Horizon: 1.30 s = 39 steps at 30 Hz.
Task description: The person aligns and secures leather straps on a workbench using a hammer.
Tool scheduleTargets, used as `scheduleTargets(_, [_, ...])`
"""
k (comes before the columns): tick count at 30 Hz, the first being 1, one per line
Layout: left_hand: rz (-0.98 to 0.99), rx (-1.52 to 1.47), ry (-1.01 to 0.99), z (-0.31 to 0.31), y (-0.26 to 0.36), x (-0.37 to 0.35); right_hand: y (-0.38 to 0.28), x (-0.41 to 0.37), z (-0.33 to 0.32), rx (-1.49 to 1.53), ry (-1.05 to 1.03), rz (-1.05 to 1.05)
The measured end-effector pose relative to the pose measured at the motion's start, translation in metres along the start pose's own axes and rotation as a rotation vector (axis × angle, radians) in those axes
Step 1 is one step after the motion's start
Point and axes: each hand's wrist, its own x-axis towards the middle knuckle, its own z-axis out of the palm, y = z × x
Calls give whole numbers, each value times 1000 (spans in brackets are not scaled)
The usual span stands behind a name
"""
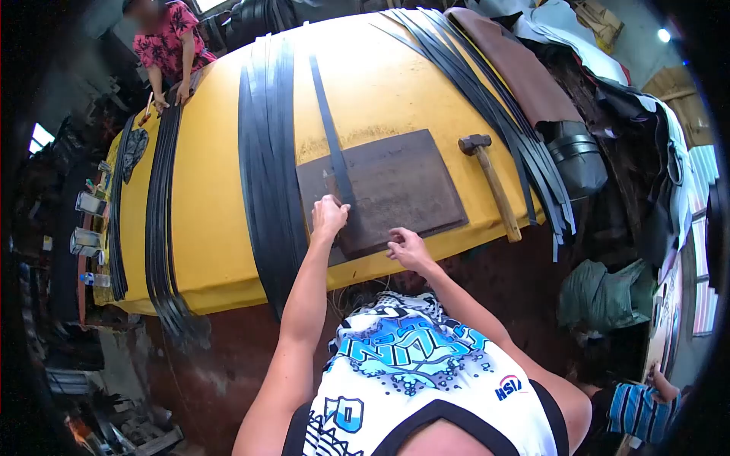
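Observation:
My left hand (329, 218) is closed over a dark brown board (411, 182) on the yellow-covered table. A slim brownish object (330, 182) shows just beyond its fingers; I cannot make out its kind. Beside those fingertips ends a single black strap (327, 114), which runs away across the table and onto the board. My right hand (408, 249) hovers by the board's near edge, fingers loosely apart and holding nothing. To the right of the board lies a hammer (493, 178) with a wooden handle, its head pointing away from me.
Bundles of black straps (266, 144) drape over the yellow table (205, 205), with more straps (487, 99) at the right beside a brown sheet roll (509, 61). A co-worker (171, 45) handles straps at the far left. Another person (642, 410) is at lower right.

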Motion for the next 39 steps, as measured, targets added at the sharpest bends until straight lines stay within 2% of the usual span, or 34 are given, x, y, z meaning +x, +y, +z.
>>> scheduleTargets(1, [-2, 2, -5, 1, 6, -1, 4, -8, -7, 2, 1, 5])
scheduleTargets(3, [30, 261, 166, 6, 21, -4, 13, -21, -20, 32, -22, 42])
scheduleTargets(9, [1, 289, 125, 8, 35, -10, 30, -49, -55, 56, 43, 57])
scheduleTargets(14, [43, 302, 193, 16, 26, -27, 35, -64, -84, 78, 118, 63])
scheduleTargets(19, [50, 249, 223, 12, 33, -16, 41, -66, -97, 86, 123, 76])
scheduleTargets(21, [80, 320, 264, 15, 29, 0, 47, -60, -99, 69, 122, 29])
scheduleTargets(23, [79, 336, 278, 14, 34, 2, 29, -61, -107, 60, 130, 22])
scheduleTargets(25, [109, 362, 303, 15, 34, 2, 17, -58, -128, -36, 194, -9])
scheduleTargets(27, [102, 354, 308, 15, 35, -3, 21, -47, -160, -100, 407, -105])
scheduleTargets(28, [95, 352, 292, 14, 35, -4, 26, -39, -182, -311, 590, -269])
scheduleTargets(29, [85, 349, 278, 14, 35, -5, 29, -31, -208, -434, 708, -330])
scheduleTargets(32, [70, 355, 290, 15, 37, -16, 56, -4, -281, -644, 931, -232])
scheduleTargets(35, [57, 340, 317, 14, 39, -29, 65, 13, -329, -898, 1045, -178])
scheduleTargets(39, [121, 280, 345, 17, 33, -45, 73, 30, -385, -1001, 1106, 83])
